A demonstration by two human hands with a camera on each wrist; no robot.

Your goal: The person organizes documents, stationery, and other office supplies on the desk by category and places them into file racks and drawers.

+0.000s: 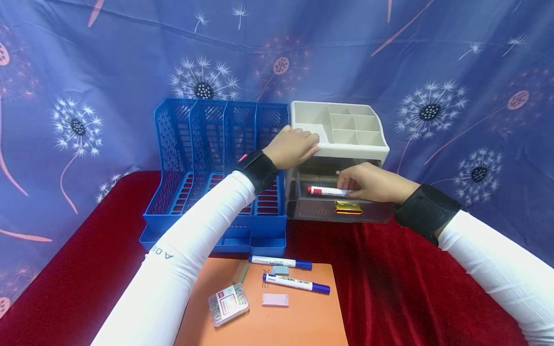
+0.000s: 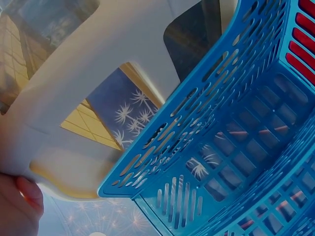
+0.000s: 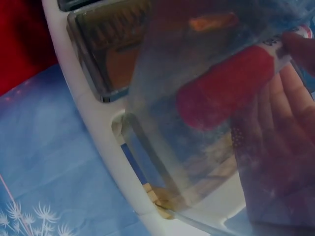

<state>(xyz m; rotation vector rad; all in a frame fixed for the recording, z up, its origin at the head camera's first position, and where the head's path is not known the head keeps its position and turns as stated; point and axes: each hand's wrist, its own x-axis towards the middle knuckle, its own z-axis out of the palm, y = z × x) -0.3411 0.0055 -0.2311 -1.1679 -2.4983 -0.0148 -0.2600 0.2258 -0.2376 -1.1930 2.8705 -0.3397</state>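
Observation:
My right hand [image 1: 368, 182] pinches a white marker [image 1: 329, 191] with a red cap. The marker lies level at the pulled-out transparent drawer [image 1: 303, 209], its cap pointing left. In the right wrist view the red cap [image 3: 221, 91] shows large, seen through the drawer's clear wall, with fingers [image 3: 290, 93] behind the barrel. At the cream desk organizer [image 1: 346, 151], my left hand [image 1: 292, 146] grips the front left of the top rim, fingers curled over it. The left wrist view shows only part of that hand [image 2: 19, 206] against the organizer's edge.
A blue file rack [image 1: 216, 221] stands left of the organizer. On an orange board [image 1: 303, 322] in front lie two blue-capped markers [image 1: 277, 262], a box of clips [image 1: 228, 304], a pink block [image 1: 275, 300] and a small blue block [image 1: 280, 270]. Red cloth [image 1: 389, 288] covers the table.

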